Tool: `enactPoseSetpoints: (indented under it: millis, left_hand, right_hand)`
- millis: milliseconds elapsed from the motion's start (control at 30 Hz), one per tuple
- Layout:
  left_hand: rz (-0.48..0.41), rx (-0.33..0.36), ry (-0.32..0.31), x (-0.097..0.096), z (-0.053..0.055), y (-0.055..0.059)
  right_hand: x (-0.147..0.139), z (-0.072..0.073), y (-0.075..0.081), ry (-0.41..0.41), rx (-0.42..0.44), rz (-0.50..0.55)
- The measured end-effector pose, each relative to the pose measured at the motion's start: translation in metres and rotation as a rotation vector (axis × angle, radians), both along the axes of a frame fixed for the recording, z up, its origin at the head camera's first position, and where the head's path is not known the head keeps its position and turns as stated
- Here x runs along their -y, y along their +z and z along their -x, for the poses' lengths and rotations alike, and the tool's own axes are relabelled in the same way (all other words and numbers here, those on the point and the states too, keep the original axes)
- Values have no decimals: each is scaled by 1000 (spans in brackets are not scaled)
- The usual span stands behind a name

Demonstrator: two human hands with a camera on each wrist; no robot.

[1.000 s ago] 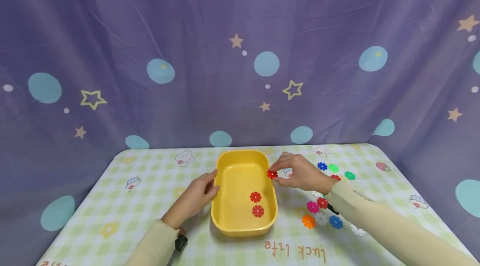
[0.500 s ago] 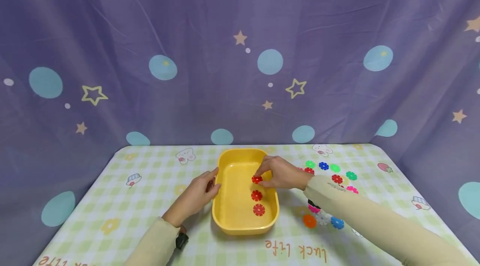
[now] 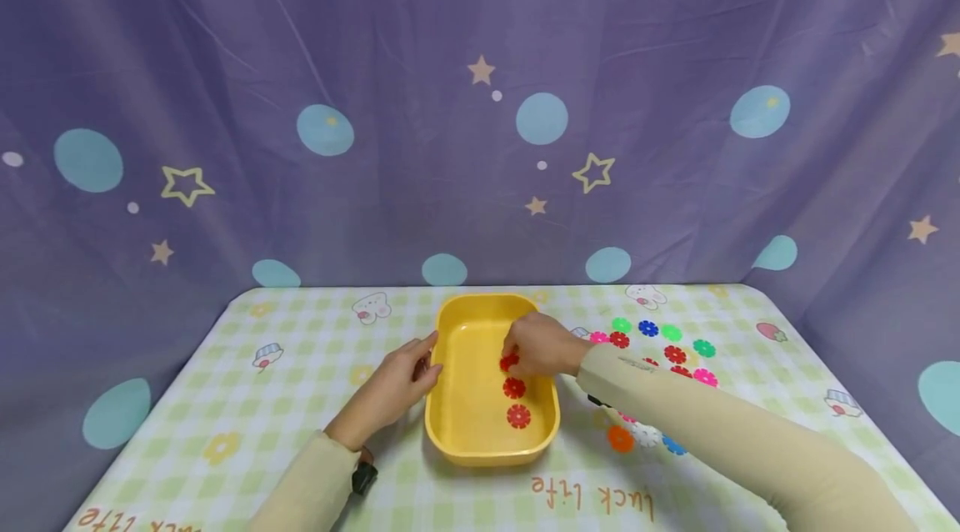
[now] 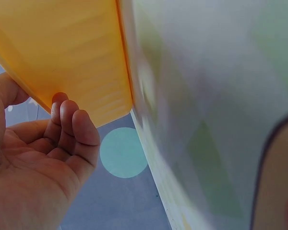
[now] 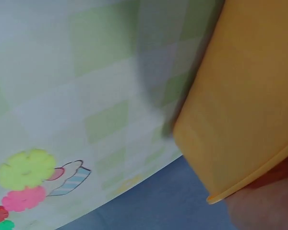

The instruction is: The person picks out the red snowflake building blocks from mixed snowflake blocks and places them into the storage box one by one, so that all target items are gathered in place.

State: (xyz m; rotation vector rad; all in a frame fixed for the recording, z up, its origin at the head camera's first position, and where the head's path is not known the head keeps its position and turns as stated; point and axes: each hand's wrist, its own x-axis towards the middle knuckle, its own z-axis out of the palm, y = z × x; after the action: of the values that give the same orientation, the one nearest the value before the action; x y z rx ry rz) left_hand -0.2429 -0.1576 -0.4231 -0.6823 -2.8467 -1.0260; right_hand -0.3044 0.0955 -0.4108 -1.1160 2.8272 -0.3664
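Note:
A yellow plastic tray (image 3: 461,424) stands lengthwise in the middle of the table. My left hand (image 3: 401,378) holds its left rim; in the left wrist view the thumb goes over the rim while the curled fingers (image 4: 67,112) lie against the outer wall. Inside the tray, my right hand (image 3: 546,346) is low over the right side, its fingertips on a red snowflake disc (image 3: 508,362), partly hidden by them. Two more red snowflake discs, a middle one (image 3: 513,388) and a nearer one (image 3: 518,416), lie flat in line with it. In the right wrist view the tray wall hides most of the hand.
Right of the tray, loose snowflake discs in several colours lie on the checked tablecloth (image 3: 300,399), among them a blue one (image 3: 648,328), an orange one (image 3: 621,439) and a pink one (image 3: 705,378). My right forearm covers some. A purple curtain (image 3: 420,182) hangs behind the table.
My right hand has carried the red snowflake disc from the tray's right rim inward and down, in line with the other two. My left hand has stayed on the left rim.

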Motion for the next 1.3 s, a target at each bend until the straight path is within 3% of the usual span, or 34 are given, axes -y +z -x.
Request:
enactPoseSetpoints:
  millis: [167,267,433,600,733,833,933,1167,1300]
  left_hand:
    - [0,-11,-4,0,0,1]
    - [-1,-11,-4,0,-1,1]
    - [1,-1,-7,-2,0,-1]
    - [-7,-6,-7,-2,0,0]
    - [-8,4,4,-1,0,0]
    - [-7,13,13,0,0,0]
    - [-5,13,18,1,-1,0]
    - [-6,-8,20,1,-1,2]
    - [-2,-6,10,-1,-1,2]
  right_hand:
    - [3,-2,0,30,-77,-42]
    - [2,-2,2,58,-61,-30]
    - [-13,-2,12,51,17,156]
    - [-52,0,26,-32,-70,351]
    - [-97,-3,31,-192,-33,345]
    - [-133,-6,24,-305,30,301]
    - [-165,-11,12,-367,85,258]
    - [-198,-28,-15,-417,229,219]
    - [-202,-37,-27,-405,229,235]
